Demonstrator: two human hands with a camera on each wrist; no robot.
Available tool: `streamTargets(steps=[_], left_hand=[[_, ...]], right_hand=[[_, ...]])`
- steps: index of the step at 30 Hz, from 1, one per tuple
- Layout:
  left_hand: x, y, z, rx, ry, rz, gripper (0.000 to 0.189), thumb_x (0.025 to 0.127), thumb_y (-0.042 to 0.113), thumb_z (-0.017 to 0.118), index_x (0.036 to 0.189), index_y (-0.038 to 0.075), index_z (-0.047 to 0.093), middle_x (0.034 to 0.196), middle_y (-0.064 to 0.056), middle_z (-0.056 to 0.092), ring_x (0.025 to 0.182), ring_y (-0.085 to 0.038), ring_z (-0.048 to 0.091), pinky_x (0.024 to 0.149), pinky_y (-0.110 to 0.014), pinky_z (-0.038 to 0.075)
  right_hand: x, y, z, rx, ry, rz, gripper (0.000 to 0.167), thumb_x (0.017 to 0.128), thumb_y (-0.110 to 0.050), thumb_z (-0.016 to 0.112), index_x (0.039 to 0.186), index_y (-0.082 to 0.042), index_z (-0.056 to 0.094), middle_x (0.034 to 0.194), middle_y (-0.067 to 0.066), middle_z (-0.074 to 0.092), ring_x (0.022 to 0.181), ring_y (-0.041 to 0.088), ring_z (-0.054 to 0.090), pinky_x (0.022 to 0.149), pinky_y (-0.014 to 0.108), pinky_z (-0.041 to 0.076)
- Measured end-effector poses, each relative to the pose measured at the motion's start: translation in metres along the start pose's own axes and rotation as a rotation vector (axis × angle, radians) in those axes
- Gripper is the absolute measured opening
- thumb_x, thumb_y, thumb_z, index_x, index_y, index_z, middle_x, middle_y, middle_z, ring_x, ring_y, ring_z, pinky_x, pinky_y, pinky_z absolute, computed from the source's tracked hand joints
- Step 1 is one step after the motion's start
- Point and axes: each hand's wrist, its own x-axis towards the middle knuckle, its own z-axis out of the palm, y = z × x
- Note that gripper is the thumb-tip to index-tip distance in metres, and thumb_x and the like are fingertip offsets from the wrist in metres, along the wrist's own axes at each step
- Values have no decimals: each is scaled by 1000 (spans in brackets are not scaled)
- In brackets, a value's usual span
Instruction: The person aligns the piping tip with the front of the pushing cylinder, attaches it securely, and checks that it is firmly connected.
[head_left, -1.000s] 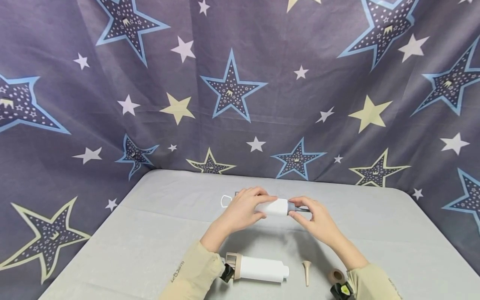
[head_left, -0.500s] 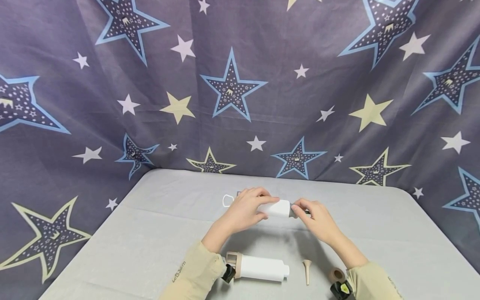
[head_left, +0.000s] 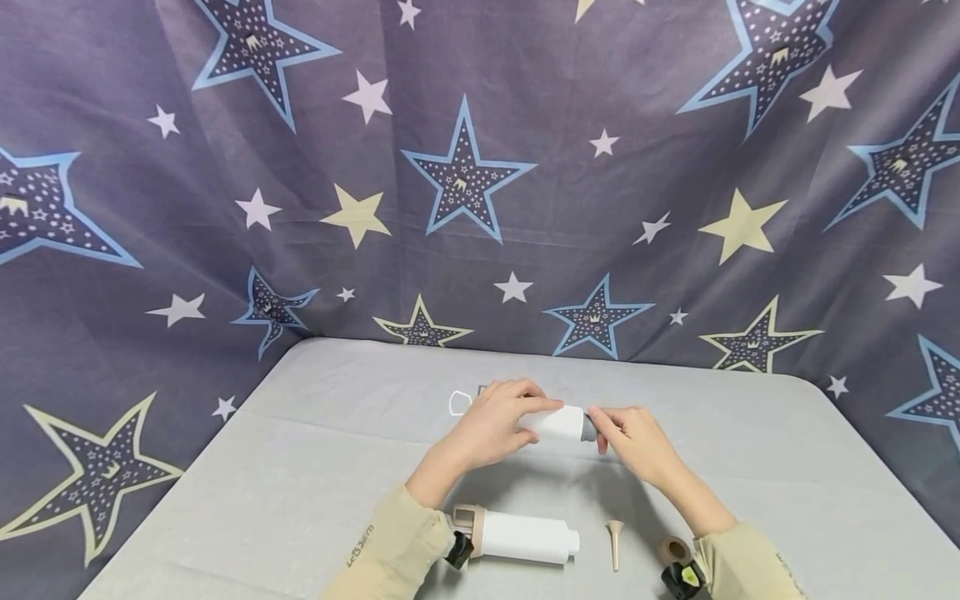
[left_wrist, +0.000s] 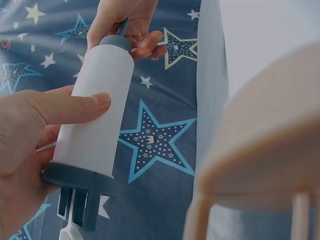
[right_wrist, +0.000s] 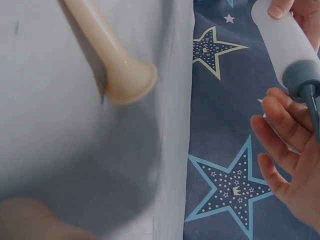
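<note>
A white icing syringe (head_left: 561,422) with dark grey-blue ends is held up over the table, lying nearly level in the head view. My left hand (head_left: 498,421) grips its barrel, thumb across the white side in the left wrist view. Past that hand sticks out the white plunger loop (head_left: 460,403). At the other end, my right hand (head_left: 637,442) pinches the grey cap (head_left: 589,428) with index finger and thumb. Its other fingers are loosely spread beneath in the right wrist view, where the long pointed nozzle (right_wrist: 310,102) passes beside the palm.
Nearer on the grey table (head_left: 300,467) lies a second syringe (head_left: 525,537), white with a beige handle end. Right of it are a beige nozzle (head_left: 615,546) and a brown ring-shaped cap (head_left: 673,550), close to the right wrist. A star-patterned curtain (head_left: 480,208) hangs behind.
My right hand has rolled over the cap, its fingers now covering the nozzle in the head view. Both hands and the syringe have drifted slightly right and closer.
</note>
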Motion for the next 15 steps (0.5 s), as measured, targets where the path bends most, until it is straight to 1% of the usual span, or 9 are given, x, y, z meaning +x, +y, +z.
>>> streamTargets(steps=[2, 4, 7, 8, 9, 10, 12, 15], left_hand=[[0, 0, 1, 2, 1, -3, 51, 74, 21, 72, 123, 25, 58, 112, 5, 58, 104, -11, 52, 94, -33, 38], [0, -1, 1, 5, 2, -15, 51, 75, 21, 72, 123, 25, 57, 113, 5, 58, 104, -11, 52, 94, -34, 38], [0, -2, 1, 8, 2, -34, 52, 75, 22, 72, 124, 26, 57, 113, 4, 57, 103, -12, 52, 93, -34, 39], [0, -2, 0, 8, 3, -40, 52, 75, 22, 72, 124, 26, 57, 114, 4, 57, 103, -13, 53, 93, -35, 39], [0, -2, 0, 11, 3, -44, 52, 75, 22, 72, 124, 26, 56, 114, 4, 57, 103, -13, 53, 93, -35, 39], [0, -2, -1, 10, 4, -47, 52, 75, 22, 72, 124, 26, 56, 114, 5, 57, 103, -13, 53, 93, -35, 39], [1, -3, -2, 13, 3, -49, 52, 75, 23, 72, 124, 26, 56, 114, 5, 57, 103, -13, 53, 92, -35, 39], [1, -3, -3, 12, 0, -50, 53, 75, 23, 72, 125, 26, 56, 114, 5, 57, 103, -13, 53, 93, -34, 39]], right_hand=[[0, 0, -1, -7, -9, 16, 44, 96, -33, 40, 56, -23, 56, 52, -7, 52, 48, 6, 39, 50, 22, 34], [1, 0, -2, -1, -4, 23, 39, 96, -34, 39, 64, -23, 60, 56, -8, 55, 52, 6, 45, 53, 23, 37], [0, 2, -3, 31, 16, 1, 26, 95, -34, 44, 87, -20, 65, 73, -10, 61, 67, 8, 56, 64, 27, 45], [0, 3, -4, 48, 25, -13, 22, 93, -33, 47, 95, -19, 64, 80, -10, 63, 73, 9, 58, 66, 29, 46], [-1, 4, -4, 69, 32, -31, 21, 91, -31, 51, 102, -18, 63, 87, -8, 64, 79, 10, 59, 68, 30, 47], [-2, 5, -5, 86, 38, -52, 23, 89, -30, 56, 107, -17, 61, 93, -6, 65, 83, 11, 60, 70, 31, 47], [-3, 7, -5, 104, 48, -100, 33, 83, -28, 64, 113, -16, 58, 103, -4, 64, 89, 12, 59, 73, 32, 48], [-3, 9, -5, 113, 63, -175, 44, 76, -25, 72, 116, -16, 57, 110, -4, 62, 91, 11, 59, 77, 33, 48]])
